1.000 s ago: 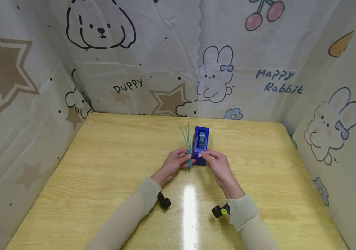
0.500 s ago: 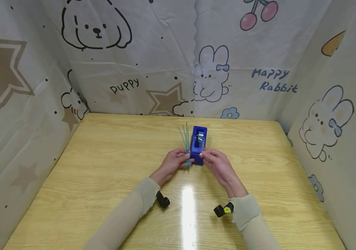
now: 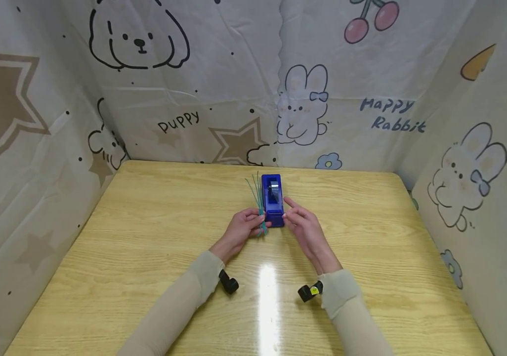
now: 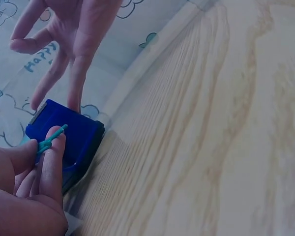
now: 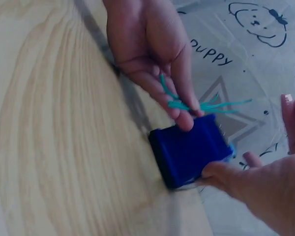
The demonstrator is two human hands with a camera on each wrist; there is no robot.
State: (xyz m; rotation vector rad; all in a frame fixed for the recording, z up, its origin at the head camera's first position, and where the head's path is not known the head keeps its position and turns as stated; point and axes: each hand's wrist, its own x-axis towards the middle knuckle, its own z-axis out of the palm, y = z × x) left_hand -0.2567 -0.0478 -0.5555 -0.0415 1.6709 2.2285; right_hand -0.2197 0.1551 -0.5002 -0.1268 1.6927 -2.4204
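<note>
Between thumb and fingers my left hand (image 3: 240, 228) pinches a bundle of thin teal strands (image 3: 261, 212), their far ends fanned out. Right beside the bundle is a blue tape dispenser (image 3: 274, 218) carrying a roll of clear tape (image 3: 273, 188). On the dispenser's right side is my right hand (image 3: 309, 232); its thumb (image 5: 221, 173) touches the near right edge, while the other fingers are spread apart. The left wrist view shows the dispenser's front with its toothed cutting edge (image 4: 38, 112). I cannot tell whether any tape clings to my right fingers.
The wooden table (image 3: 169, 207) extends around both hands. Printed cloth (image 3: 235, 89) hangs behind it and along both sides. A small black camera sits at each wrist, the left camera (image 3: 229, 283) and the right camera (image 3: 309, 292).
The tape dispenser, both hands and the bundle have shifted left and slightly away. My right fingers, earlier pinched together over the dispenser's front end, are now spread at its right side.
</note>
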